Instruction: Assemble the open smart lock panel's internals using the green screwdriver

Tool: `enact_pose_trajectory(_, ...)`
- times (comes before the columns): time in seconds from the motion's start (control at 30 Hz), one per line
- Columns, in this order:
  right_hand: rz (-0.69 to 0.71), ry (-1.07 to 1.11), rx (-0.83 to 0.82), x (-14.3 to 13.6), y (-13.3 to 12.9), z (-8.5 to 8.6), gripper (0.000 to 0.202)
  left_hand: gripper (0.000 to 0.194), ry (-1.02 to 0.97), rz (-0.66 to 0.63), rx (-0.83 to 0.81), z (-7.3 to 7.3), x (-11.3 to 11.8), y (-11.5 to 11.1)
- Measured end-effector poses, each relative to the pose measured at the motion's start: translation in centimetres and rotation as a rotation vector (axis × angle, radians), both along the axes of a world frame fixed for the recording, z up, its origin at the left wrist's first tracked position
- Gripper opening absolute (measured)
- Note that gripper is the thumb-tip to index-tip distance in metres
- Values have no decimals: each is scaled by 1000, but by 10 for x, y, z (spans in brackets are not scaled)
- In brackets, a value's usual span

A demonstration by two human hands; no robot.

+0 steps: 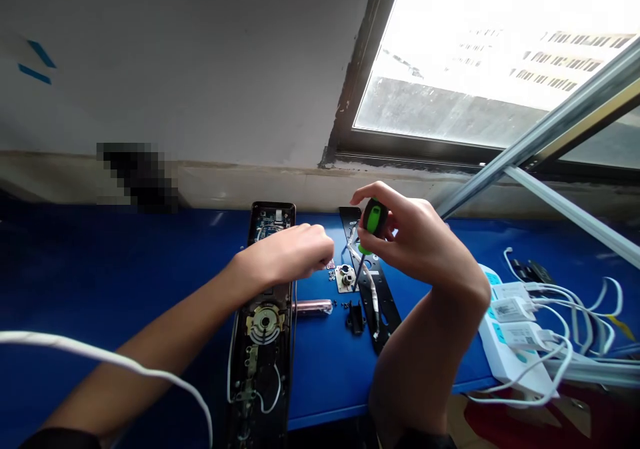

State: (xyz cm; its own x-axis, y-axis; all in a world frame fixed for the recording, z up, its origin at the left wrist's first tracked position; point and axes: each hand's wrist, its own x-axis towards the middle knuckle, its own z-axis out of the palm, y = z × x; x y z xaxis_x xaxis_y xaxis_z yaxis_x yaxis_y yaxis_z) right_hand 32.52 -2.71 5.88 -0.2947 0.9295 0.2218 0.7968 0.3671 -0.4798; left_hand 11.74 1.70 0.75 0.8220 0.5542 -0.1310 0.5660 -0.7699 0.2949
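My right hand [400, 229] is closed round the green and black handle of a screwdriver [374, 218], whose shaft points down beside a small white circuit board [345, 278]. My left hand [305, 252] is closed with its fingers curled, above the blue surface between the board and a long black device housing [265, 369]. Whatever its fingertips hold, if anything, is hidden. The housing lies open, showing a round speaker-like part [265, 324], wires and a circuit board at its far end. A black perforated plate [385, 295] with a white cable across it lies under my right hand.
A pinkish cylinder [314, 307] and a small black bracket [356, 319] lie near several screws. To the right, a white power strip [520, 362] holds several chargers with tangled cables. Metal bars [545, 109] slant across the window side. A white cable [125, 363] passes over my left forearm.
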Motion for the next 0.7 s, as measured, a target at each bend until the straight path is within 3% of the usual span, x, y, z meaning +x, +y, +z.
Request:
enact_pose_trajectory(0.1, -35, -29, -37, 7, 2, -2, 37, 18, 145, -43, 57, -7, 22, 7)
enact_pose_trajectory(0.27, -55, 24, -86, 18, 1, -5, 36, 18, 209, -80, 38, -23, 47, 17)
enact_pose_trajectory(0.7, -36, 70, -84, 25, -3, -3, 37, 17, 278, -57, 17, -41, 56, 20)
